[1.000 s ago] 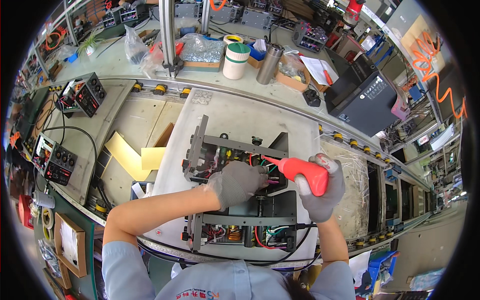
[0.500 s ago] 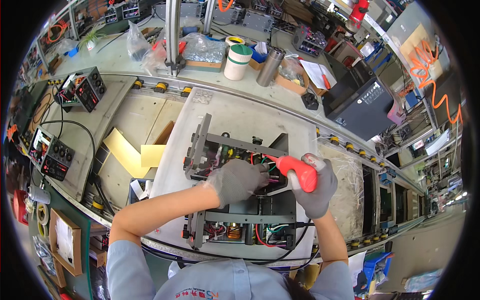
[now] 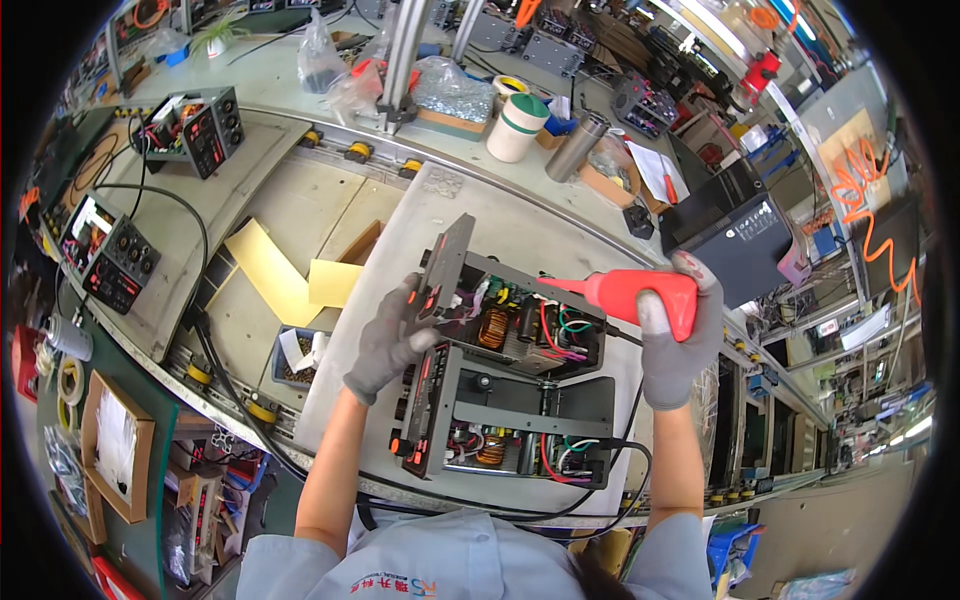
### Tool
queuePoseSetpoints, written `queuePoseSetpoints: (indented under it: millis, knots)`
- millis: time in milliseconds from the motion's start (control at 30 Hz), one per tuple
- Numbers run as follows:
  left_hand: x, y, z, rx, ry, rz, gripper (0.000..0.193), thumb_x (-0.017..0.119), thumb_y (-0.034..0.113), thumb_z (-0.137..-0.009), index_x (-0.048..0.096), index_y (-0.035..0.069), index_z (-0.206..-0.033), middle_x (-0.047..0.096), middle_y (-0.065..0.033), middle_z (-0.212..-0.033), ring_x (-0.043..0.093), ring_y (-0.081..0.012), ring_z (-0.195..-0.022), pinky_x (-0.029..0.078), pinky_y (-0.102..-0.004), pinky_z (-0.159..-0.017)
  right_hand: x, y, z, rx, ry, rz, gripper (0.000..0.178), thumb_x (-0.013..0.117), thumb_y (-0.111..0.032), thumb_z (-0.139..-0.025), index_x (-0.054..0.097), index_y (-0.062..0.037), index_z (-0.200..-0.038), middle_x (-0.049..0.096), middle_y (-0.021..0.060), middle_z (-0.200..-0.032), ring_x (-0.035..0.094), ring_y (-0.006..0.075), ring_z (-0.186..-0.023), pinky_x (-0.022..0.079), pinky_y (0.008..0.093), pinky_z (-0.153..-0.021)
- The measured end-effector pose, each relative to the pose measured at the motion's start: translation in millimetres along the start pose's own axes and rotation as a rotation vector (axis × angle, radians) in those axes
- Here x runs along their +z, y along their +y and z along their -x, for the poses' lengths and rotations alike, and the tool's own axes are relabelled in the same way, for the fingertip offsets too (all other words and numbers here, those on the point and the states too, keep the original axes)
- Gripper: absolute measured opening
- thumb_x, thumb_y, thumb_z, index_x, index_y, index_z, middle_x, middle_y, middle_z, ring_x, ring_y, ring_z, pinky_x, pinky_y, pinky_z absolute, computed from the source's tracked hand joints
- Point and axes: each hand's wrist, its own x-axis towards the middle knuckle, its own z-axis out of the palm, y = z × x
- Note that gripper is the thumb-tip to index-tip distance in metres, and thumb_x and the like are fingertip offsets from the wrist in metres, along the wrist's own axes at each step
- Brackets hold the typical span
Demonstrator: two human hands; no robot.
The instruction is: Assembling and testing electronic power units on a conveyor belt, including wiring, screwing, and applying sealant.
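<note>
The farther of 2 black, open-framed metal devices [image 3: 497, 327] lies between the hands, its long axis running left to right. The gray-gloved right hand [image 3: 675, 365] grasps a red plastic squeeze bottle [image 3: 640, 298], its tapered nozzle [image 3: 562, 285] pointing left across that device's far side. The gray-gloved left hand [image 3: 385, 345], nearer, touches the device's black front panel [image 3: 450, 255]; whether it clenches there, I cannot tell.
</note>
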Motion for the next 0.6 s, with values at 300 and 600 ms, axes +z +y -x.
queuePoseSetpoints:
  millis: [300, 600]
  knots:
    - [2, -24, -2, -0.017, 0.147, -0.002, 0.082, 0.061, 0.060, -0.078, 0.042, 0.005, -0.135, 0.052, -0.0141, -0.117, 0.057, -0.0238, -0.097, 0.046, -0.0332, -0.086, 84, -26, -25, -0.474, -0.413, 0.412, 0.042, 0.077, -0.029, -0.069, 0.059, -0.0125, -0.103, 0.059, 0.0045, -0.082, 0.059, 0.0228, -0.060, 0.044, 0.0320, -0.049]
    - [0, -16, 1, -0.045, 0.132, -0.071, 0.077, 0.064, 0.056, -0.077, 0.044, 0.008, -0.134, 0.051, -0.0140, -0.121, 0.054, -0.0268, -0.105, 0.044, -0.0344, -0.090, 111, -16, -25, -0.501, -0.553, 0.596, 0.040, 0.075, -0.034, -0.070, 0.059, -0.0137, -0.101, 0.058, 0.0033, -0.084, 0.057, 0.0227, -0.055, 0.043, 0.0322, -0.050]
